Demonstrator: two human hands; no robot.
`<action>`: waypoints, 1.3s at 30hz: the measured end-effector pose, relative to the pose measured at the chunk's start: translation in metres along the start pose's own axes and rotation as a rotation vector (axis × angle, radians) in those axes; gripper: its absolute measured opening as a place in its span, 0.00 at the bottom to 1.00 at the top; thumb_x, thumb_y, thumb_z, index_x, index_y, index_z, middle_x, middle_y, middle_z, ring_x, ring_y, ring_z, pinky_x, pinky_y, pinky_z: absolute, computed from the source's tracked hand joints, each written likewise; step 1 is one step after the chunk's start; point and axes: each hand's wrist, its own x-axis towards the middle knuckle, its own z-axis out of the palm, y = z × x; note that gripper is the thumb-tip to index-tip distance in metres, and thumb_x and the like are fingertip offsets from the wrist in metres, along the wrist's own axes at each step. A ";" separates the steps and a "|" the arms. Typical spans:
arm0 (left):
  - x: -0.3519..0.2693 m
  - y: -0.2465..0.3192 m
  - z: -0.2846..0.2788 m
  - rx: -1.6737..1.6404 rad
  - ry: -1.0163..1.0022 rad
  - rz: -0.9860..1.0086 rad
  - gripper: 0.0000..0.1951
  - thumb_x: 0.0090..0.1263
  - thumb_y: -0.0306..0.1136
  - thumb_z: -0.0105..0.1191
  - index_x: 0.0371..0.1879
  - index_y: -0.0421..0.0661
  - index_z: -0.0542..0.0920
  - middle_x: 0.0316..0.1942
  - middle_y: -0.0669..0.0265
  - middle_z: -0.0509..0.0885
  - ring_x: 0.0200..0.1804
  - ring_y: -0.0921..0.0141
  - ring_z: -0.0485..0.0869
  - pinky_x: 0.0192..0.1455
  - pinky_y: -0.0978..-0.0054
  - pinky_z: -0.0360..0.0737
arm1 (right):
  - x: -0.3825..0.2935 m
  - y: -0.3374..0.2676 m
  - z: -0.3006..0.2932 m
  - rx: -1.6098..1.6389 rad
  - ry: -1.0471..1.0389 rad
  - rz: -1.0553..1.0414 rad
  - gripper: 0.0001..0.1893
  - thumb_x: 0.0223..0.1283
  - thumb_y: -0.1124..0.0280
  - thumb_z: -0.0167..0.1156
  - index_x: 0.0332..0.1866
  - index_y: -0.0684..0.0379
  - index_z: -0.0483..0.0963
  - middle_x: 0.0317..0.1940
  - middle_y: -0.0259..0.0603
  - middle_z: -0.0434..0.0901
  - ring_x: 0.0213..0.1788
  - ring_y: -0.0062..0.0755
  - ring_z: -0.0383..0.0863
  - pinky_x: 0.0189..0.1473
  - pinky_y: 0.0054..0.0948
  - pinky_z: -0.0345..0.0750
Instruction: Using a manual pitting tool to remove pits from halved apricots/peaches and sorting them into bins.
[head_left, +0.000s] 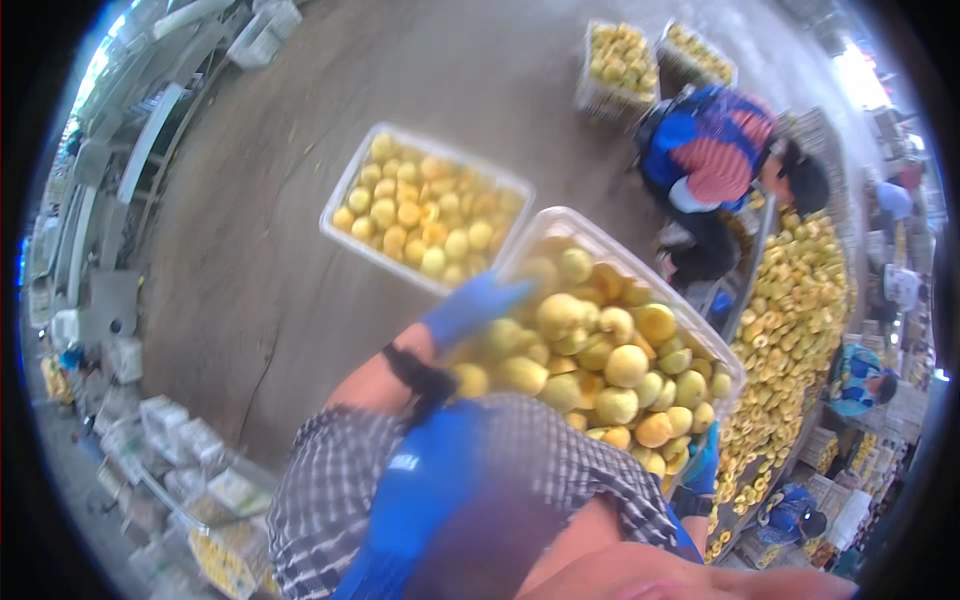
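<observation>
A pale plastic crate (645, 262) heaped with yellow peaches (626, 367), some of them cut, is held tilted against my body. My left hand (476, 306), in a blue glove and blurred, grips the crate's left end. On the right end is my right hand (703, 461), gloved in blue too, with its fingers partly hidden by the crate wall. Just beyond my left hand, a second pale crate (358, 253) full of similar yellow fruit (409, 214) sits on the concrete floor. Its near right corner is overlapped by the held crate.
A co-worker (712, 150) bends over at the right, beside a long table piled with halved fruit (787, 300). Behind that person stand two filled crates, one here (619, 105). More people sit along the far right. Stacked white containers (180, 427) line the lower left.
</observation>
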 end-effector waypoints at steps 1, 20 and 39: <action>-0.008 0.007 -0.012 0.070 0.045 0.111 0.19 0.71 0.44 0.54 0.50 0.41 0.80 0.38 0.65 0.84 0.39 0.75 0.80 0.43 0.74 0.78 | 0.024 0.006 -0.004 -0.109 0.017 -0.060 0.18 0.72 0.55 0.49 0.49 0.60 0.75 0.32 0.26 0.77 0.29 0.14 0.70 0.27 0.18 0.66; 0.007 -0.120 -0.508 0.697 0.898 0.212 0.27 0.75 0.53 0.41 0.36 0.37 0.81 0.25 0.52 0.81 0.28 0.61 0.80 0.32 0.62 0.76 | 0.100 -0.060 0.470 -0.281 -0.329 0.041 0.22 0.68 0.48 0.52 0.33 0.59 0.78 0.23 0.31 0.75 0.24 0.20 0.70 0.27 0.24 0.69; 0.022 0.035 -0.447 0.804 0.476 -0.093 0.17 0.73 0.28 0.46 0.59 0.42 0.74 0.49 0.50 0.78 0.49 0.54 0.79 0.52 0.63 0.77 | 0.054 -0.060 0.482 -0.137 -0.062 0.219 0.17 0.72 0.52 0.49 0.42 0.54 0.76 0.27 0.22 0.70 0.24 0.11 0.67 0.23 0.15 0.65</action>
